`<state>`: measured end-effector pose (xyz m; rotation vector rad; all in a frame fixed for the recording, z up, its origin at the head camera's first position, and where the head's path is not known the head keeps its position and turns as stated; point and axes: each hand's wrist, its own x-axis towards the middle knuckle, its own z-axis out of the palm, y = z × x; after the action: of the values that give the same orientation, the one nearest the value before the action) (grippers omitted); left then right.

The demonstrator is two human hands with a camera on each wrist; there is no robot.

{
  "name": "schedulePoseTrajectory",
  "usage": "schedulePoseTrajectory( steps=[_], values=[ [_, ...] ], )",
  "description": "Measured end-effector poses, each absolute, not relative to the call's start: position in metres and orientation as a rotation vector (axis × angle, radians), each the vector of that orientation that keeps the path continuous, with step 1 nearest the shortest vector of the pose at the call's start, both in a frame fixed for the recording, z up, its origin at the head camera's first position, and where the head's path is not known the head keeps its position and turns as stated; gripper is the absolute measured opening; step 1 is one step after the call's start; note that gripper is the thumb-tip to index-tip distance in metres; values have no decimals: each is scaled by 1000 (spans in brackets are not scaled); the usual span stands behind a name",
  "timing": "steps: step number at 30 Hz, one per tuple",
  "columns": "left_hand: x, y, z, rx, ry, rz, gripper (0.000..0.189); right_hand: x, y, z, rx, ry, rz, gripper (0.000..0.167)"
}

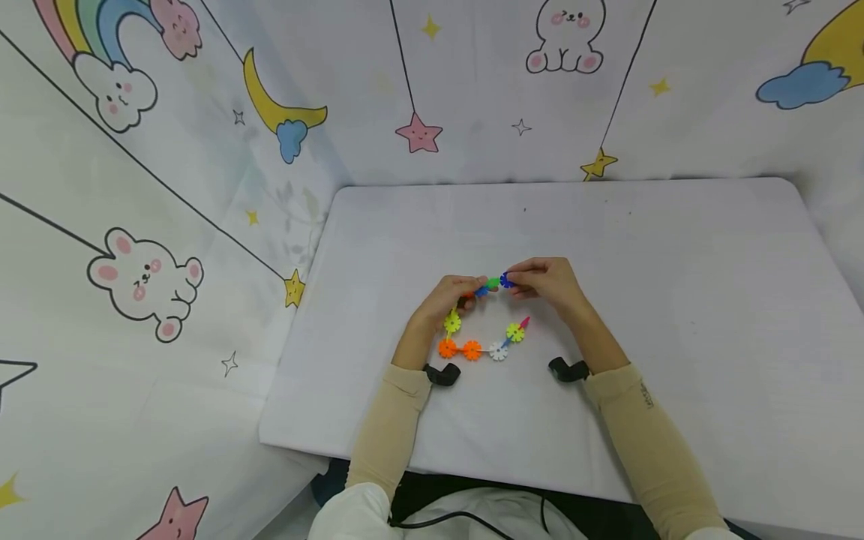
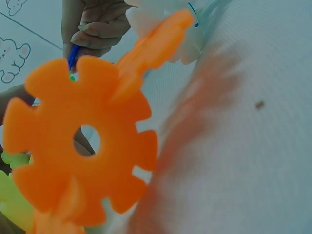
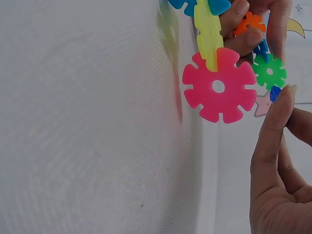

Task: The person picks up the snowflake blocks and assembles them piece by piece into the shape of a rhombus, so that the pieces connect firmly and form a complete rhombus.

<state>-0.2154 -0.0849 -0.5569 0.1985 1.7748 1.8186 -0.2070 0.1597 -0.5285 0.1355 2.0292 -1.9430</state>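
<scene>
A chain of coloured snowflake discs (image 1: 472,349) lies in a loop on the white table (image 1: 675,300). My left hand (image 1: 466,289) pinches its upper left end, next to a blue disc (image 1: 481,290) and a green disc (image 1: 493,283). My right hand (image 1: 517,280) pinches a dark blue disc (image 1: 505,280) against the green one. The right wrist view shows a pink disc (image 3: 219,87), the green disc (image 3: 269,71), the dark blue disc (image 3: 275,92) at my right fingertips (image 3: 284,97), and the left hand's fingers (image 3: 238,45). An orange disc (image 2: 83,146) fills the left wrist view, with the right hand (image 2: 97,29) behind it.
Printed cloth with rabbits, stars and a moon (image 1: 270,105) hangs behind and left of the table. The table's front edge (image 1: 472,465) runs just before my body. Black wrist camera mounts (image 1: 442,373) sit on both wrists.
</scene>
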Motion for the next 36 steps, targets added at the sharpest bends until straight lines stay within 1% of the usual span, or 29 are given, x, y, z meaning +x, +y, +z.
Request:
schedulePoseTrajectory(
  steps=[3, 10, 18, 20, 25, 29, 36],
  values=[
    [-216, -86, -557, 195, 1762, 1827, 49, -208, 160, -529, 142, 2022, -1950, 33],
    [-215, -86, -558, 165, 1767, 1815, 50, -209, 160, -529, 106, 2018, -1952, 36],
    [-215, -84, -557, 155, 1789, 1787, 54, -209, 158, -527, 99, 2021, -1942, 30],
    [-215, -84, -557, 157, 1801, 1779, 54, -209, 158, -527, 92, 2024, -1925, 31],
    [-215, -84, -556, 148, 1810, 1768, 51, -210, 158, -529, 93, 2029, -1880, 34],
    [-215, -83, -555, 113, 1800, 1756, 49, -210, 156, -530, 113, 2022, -1874, 32],
    [-214, -83, -555, 67, 1796, 1740, 35, -209, 150, -529, 119, 1978, -1926, 32]
  ],
)
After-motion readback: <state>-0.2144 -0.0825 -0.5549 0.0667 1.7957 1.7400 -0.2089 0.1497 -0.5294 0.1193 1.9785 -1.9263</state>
